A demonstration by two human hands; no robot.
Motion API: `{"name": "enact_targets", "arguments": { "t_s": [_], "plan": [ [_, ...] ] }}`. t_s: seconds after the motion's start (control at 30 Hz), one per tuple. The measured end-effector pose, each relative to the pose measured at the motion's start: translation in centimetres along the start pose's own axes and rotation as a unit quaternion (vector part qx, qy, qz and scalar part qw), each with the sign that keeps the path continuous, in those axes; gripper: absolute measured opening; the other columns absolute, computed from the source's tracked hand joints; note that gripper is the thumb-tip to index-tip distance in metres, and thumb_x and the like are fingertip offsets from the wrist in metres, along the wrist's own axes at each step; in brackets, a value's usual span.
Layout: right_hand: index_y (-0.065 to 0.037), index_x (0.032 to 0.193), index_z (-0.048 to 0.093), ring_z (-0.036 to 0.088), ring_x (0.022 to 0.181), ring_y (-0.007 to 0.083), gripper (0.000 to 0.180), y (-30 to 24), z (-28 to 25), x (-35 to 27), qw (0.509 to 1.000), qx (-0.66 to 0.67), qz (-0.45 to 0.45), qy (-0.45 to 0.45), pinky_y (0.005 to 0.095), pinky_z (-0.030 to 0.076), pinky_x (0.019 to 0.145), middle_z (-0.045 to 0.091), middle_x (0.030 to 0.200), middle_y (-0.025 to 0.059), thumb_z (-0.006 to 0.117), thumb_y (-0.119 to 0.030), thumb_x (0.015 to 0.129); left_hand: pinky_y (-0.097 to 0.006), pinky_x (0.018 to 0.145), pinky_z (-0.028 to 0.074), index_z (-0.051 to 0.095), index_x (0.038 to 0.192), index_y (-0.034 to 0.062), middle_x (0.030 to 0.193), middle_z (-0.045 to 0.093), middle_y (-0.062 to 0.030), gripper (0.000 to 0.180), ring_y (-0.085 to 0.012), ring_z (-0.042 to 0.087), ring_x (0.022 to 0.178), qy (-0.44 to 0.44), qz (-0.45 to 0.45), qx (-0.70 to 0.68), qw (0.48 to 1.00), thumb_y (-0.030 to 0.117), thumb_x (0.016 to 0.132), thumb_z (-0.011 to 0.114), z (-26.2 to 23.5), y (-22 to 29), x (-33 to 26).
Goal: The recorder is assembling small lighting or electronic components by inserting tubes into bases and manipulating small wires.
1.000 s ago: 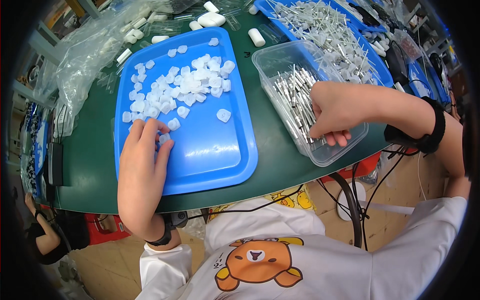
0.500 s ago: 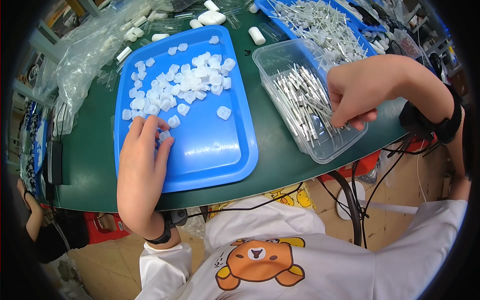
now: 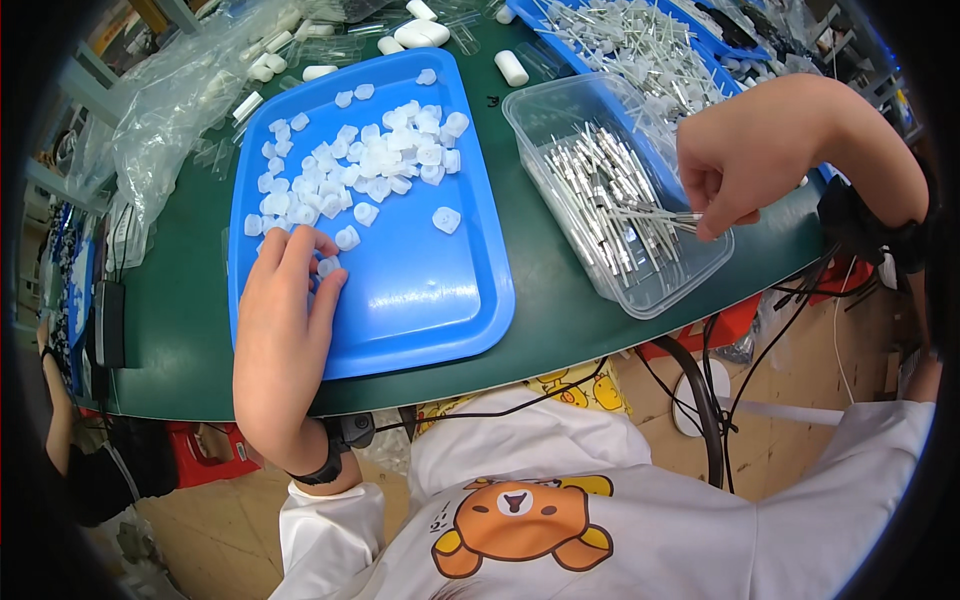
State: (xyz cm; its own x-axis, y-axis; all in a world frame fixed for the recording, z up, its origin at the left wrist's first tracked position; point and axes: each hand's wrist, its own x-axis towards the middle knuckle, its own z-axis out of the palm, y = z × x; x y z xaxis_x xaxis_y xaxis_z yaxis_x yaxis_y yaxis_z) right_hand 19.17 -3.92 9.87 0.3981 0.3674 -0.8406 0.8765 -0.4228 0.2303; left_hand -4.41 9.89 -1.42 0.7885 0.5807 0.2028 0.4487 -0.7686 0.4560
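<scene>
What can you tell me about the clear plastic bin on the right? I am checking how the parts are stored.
The clear plastic bin is a lidless, see-through rectangular tub with rounded corners, sitting flat and skewed on the green table, right of the blue tray. It holds a loose heap of thin silvery pins. The right hand reaches over its far side, pinching a pin just above the heap.

Thin metal pins (image 3: 660, 213) lifted frm clear tub (image 3: 640, 290).
</scene>
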Motion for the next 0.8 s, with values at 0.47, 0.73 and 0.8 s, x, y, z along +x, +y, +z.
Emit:
{"name": "enact_targets", "arguments": {
  "t_s": [0.47,0.73,0.8],
  "plan": [
    [-0.006,0.068,0.064,0.047,0.045,0.0057,0.015,1.5,0.7,-2.3,0.994,0.055,0.010,0.089,0.0215,0.035,0.044,0.054,0.051,-0.0028,0.062,-0.020,0.069,-0.034,0.062,0.039,0.048,0.085,0.0001,0.078,0.046,-0.0118,0.013,-0.0259,0.048,0.069,0.003,0.002,-0.006,1.000,0.002,0.074,0.054,0.0,0.1,0.0],
    [0.003,0.078,0.062,0.043,0.040,0.0037,0.016,2.7,3.8,-2.4,0.884,0.392,-0.152,0.202,0.0165,0.030,0.037,0.053,0.050,0.0010,0.064,-0.012,0.072,-0.033,0.064,0.040,0.051,0.086,0.0003,0.079,0.049,-0.0119,0.018,-0.0257,0.050,0.072,0.088,0.022,0.016,0.996,0.004,0.070,0.059,-0.1,0.3,-0.2],
    [0.002,0.083,0.062,0.043,0.041,0.0035,0.017,1.3,4.6,-2.1,0.841,0.462,-0.189,0.211,0.0166,0.031,0.037,0.054,0.054,0.0005,0.064,-0.011,0.073,-0.031,0.064,0.040,0.052,0.085,0.0002,0.078,0.051,-0.0112,0.018,-0.0238,0.051,0.071,0.138,0.036,-0.028,0.989,0.003,0.069,0.060,-0.2,0.8,-0.3]
  ]
}}
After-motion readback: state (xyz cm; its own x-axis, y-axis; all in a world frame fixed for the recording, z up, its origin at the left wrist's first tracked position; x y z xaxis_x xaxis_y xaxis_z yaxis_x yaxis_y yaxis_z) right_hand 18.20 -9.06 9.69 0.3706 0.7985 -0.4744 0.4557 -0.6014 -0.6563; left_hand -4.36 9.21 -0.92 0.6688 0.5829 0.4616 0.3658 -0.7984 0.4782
